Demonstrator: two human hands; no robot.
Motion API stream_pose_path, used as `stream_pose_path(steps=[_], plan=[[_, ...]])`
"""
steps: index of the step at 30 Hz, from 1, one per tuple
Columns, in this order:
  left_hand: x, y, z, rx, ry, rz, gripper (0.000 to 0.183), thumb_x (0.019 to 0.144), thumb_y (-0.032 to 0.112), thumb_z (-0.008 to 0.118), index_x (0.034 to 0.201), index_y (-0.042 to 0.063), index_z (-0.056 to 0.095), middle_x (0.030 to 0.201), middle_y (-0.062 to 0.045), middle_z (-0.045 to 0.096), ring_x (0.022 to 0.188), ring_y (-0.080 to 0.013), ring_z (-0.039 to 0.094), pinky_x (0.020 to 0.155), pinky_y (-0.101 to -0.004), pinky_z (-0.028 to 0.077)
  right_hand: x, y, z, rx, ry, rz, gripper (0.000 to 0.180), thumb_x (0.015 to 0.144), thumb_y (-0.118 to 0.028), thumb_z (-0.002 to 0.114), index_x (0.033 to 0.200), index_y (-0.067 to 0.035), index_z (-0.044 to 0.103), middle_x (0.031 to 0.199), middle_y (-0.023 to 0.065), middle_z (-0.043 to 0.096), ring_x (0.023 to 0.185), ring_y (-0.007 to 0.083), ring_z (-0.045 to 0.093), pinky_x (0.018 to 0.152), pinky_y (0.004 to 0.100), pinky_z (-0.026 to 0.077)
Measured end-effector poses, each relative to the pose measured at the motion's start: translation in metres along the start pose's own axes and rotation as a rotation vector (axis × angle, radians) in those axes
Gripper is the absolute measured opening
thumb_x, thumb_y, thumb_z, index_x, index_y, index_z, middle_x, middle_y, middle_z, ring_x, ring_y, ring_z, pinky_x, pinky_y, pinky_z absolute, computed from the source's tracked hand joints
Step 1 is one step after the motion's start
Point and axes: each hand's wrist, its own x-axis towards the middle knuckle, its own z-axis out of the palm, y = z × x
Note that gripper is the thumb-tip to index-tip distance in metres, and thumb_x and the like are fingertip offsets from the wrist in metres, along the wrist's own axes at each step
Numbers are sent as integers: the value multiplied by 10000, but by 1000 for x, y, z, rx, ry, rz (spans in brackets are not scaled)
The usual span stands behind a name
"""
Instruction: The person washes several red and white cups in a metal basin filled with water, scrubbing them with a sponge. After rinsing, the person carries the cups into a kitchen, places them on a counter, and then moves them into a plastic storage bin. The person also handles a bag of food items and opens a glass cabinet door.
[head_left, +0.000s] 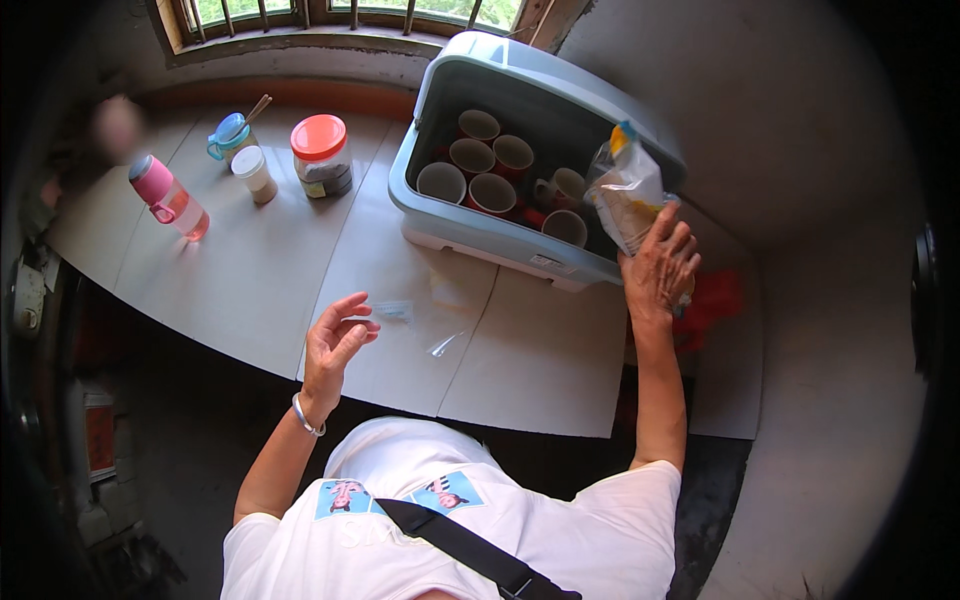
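Note:
My right hand (660, 266) grips a clear plastic bag (626, 195) with yellow and blue print and pale contents, over the right end of a blue-grey plastic storage bin (409, 191). Inside the bin stand several cups (491, 193), red outside and pale inside, mostly with their mouths up. My left hand (337, 349) is raised above the tabletop, its fingers apart and holding nothing. Beside its fingertips lies a small clear packet (394, 313) bearing print. A piece of clear film (448, 341) lies to the right of the packet.
On the left of the table (247, 300) stand a pink bottle (171, 201), a blue-lidded jar (231, 135) with sticks, a small white-lidded jar (255, 174) and a red-lidded jar (322, 156). A red item (712, 300) lies behind my right forearm. A barred window (352, 15) is at the back.

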Motion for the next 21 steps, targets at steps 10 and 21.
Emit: stream_pose_path(steps=[10,21], plan=[[-7,-15,2,-67,-31,-95,411,826,152,591,1207,18,511,1070,-102,552,894,-149,601,823,-295,489,56,-14,65,-404,-107,-23,545,859,-238,498,1320,1,334,1064,190,529,910,303,537,674,415,445],[-24,-19,2,31,-51,-164,412,815,117,590,1203,6,507,1074,-114,546,909,-158,603,810,-281,487,113,-57,143,-71,-383,298,615,877,-316,490,1402,-123,233,1235,236,450,989,412,534,672,572,463]])
